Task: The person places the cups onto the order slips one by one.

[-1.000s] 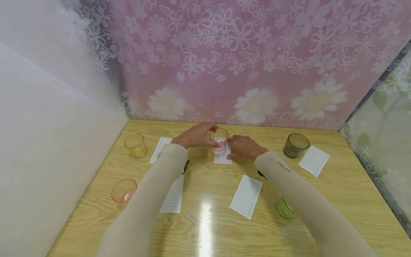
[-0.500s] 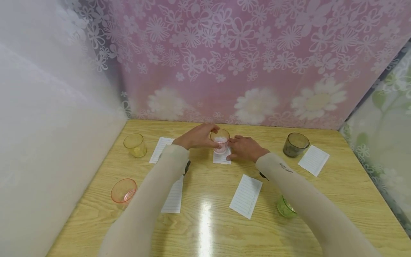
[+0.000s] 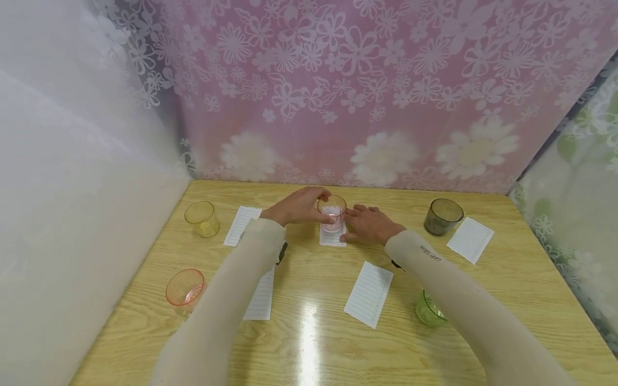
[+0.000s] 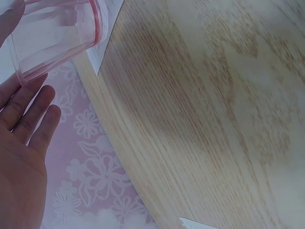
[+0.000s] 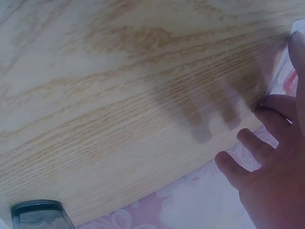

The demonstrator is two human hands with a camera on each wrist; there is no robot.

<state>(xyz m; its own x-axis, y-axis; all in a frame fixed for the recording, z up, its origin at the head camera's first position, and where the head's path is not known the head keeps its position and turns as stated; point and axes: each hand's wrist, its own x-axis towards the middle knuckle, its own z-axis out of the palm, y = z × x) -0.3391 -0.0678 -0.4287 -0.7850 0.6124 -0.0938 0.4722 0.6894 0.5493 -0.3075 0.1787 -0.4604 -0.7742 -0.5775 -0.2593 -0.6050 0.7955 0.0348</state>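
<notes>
A clear pinkish cup (image 3: 333, 220) stands upright on a lined paper slip (image 3: 330, 240) near the table's back edge. My left hand (image 3: 300, 206) holds the cup from the left between thumb and fingers; the left wrist view shows the cup (image 4: 55, 36) and the hand (image 4: 24, 138) with its other fingers extended. From the right, my right hand (image 3: 369, 222) touches the slip beside the cup. In the right wrist view that hand (image 5: 271, 157) has its thumb and a finger at the slip's edge, the other fingers spread.
A yellow cup (image 3: 205, 225) and a red-rimmed cup (image 3: 185, 289) stand on the left. To the right are a dark cup (image 3: 441, 219) and a green cup (image 3: 428, 312), partly behind my right sleeve. Several other paper slips, one at front centre (image 3: 369, 294), lie on the table.
The cup and my left hand have shifted very slightly to the right over the slip. My right hand stays at the slip, almost unmoved.
</notes>
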